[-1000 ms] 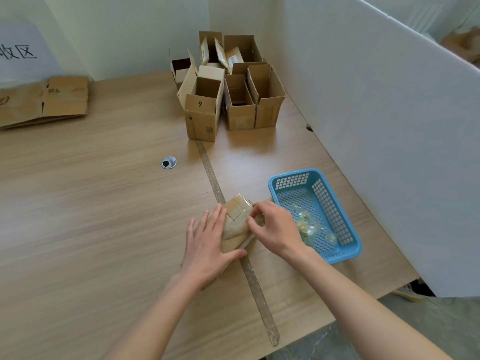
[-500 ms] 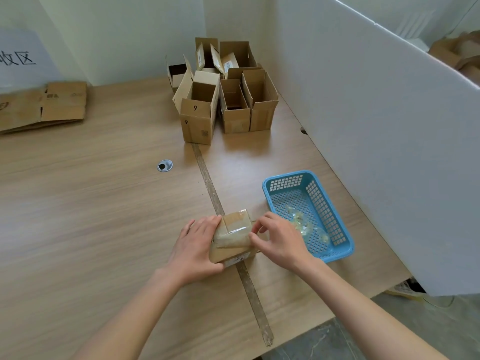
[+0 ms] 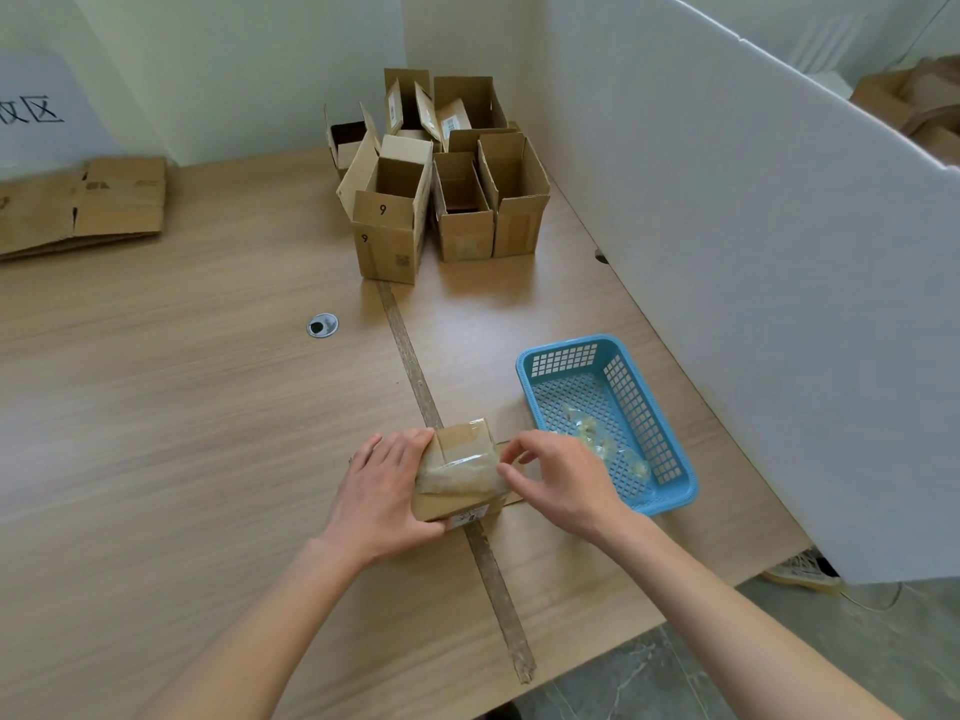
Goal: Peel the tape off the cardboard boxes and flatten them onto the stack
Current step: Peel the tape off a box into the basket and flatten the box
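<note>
Left hand [image 3: 382, 493] grips a taped box [image 3: 460, 472] on the tabletop [image 3: 182, 407]; right hand [image 3: 558, 480] pinches the tape [image 3: 457, 467] at its edge.

Partitioned sorting workstation: wooden desk [image 3: 182, 407], white divider [image 3: 753, 304], cardboard boxes [image 3: 441, 200].

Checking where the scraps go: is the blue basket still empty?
No, the blue basket already holds crumpled clear tape on its mesh floor.

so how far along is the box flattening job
Done: flattened boxes lie stacked far left, peeled tape sits in the blue basket. In hand: left hand steadies a taped box, right hand picks at its tape. Left: the open boxes at the back.
</note>
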`<state>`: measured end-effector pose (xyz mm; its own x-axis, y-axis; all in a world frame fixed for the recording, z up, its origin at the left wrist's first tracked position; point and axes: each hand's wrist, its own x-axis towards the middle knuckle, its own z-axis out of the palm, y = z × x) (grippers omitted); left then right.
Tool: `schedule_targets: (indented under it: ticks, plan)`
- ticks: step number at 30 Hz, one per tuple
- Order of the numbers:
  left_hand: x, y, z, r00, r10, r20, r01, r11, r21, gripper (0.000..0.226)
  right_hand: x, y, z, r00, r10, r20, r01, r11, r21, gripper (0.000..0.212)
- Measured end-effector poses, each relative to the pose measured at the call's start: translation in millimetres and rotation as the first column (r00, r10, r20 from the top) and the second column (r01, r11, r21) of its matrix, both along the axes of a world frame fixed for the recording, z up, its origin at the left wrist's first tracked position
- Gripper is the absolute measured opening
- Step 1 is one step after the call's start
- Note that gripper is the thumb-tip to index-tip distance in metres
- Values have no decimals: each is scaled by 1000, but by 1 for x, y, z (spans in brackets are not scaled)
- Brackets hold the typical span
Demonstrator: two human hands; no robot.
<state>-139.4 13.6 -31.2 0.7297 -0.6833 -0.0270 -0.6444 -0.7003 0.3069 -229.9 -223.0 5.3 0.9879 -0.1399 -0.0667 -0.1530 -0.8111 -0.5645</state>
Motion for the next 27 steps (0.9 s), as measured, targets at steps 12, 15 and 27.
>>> schedule_targets:
  ticks: [12, 15, 27]
  plan:
    - [0, 5, 2, 999, -19, -28, 18, 999, -29, 107, 5, -19, 8, 998, -56, 39, 58, 997, -57, 10]
    - [1, 10, 1, 999, -34, -31, 33, 999, -35, 107, 3, -72, 17, 955, -294, 47, 297, 948, -111, 11]
    - [21, 27, -1, 990, -132, -56, 132, 991, -4, 106, 2, -85, 28, 939, -342, -22, 341, 939, -53, 32]
